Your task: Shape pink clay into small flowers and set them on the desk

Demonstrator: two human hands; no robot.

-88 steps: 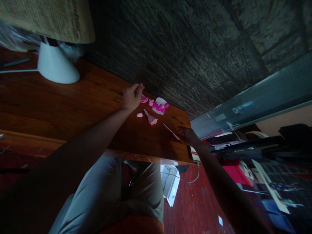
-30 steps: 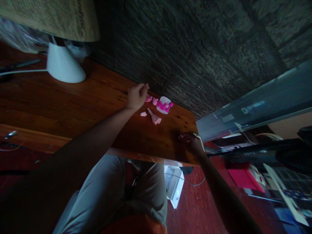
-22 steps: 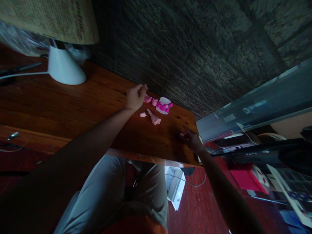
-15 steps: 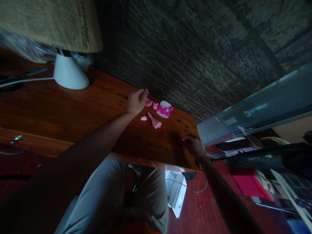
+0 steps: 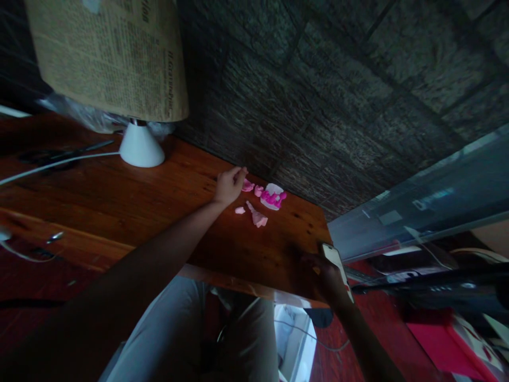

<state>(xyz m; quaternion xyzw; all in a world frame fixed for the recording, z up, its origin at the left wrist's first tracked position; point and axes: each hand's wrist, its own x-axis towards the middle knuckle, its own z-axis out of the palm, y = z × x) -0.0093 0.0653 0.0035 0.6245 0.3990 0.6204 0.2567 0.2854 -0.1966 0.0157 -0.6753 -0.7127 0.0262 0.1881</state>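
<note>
My left hand [image 5: 230,187] is at the back edge of the wooden table, its fingers closed in a pinch; anything between them is hidden. Right beside its fingertips is a pink clay-like lump [image 5: 248,185], with a smaller pink lump [image 5: 258,191] to its right. Farther right, bright magenta beads of similar material [image 5: 273,199] lie on a small white piece [image 5: 274,188]. In front are a pale pink bit [image 5: 239,210] and a longer, fan-ended pink piece [image 5: 259,218]. My right hand [image 5: 326,276], dark in shadow, is low over the table's right end with fingers curled together; what they hold cannot be made out.
A phone [image 5: 333,255] lies at the right edge of the table [image 5: 170,201], beside my right hand. At the left stands a lamp with a white base [image 5: 142,146] and newsprint shade [image 5: 115,58]. A stone wall [image 5: 278,106] rises behind. An open white box [image 5: 292,334] sits below.
The view has shifted, so the lamp and table appear lower and farther right. The phone beside my right hand shows more. My left hand stays by the pink lumps, still pinched.
</note>
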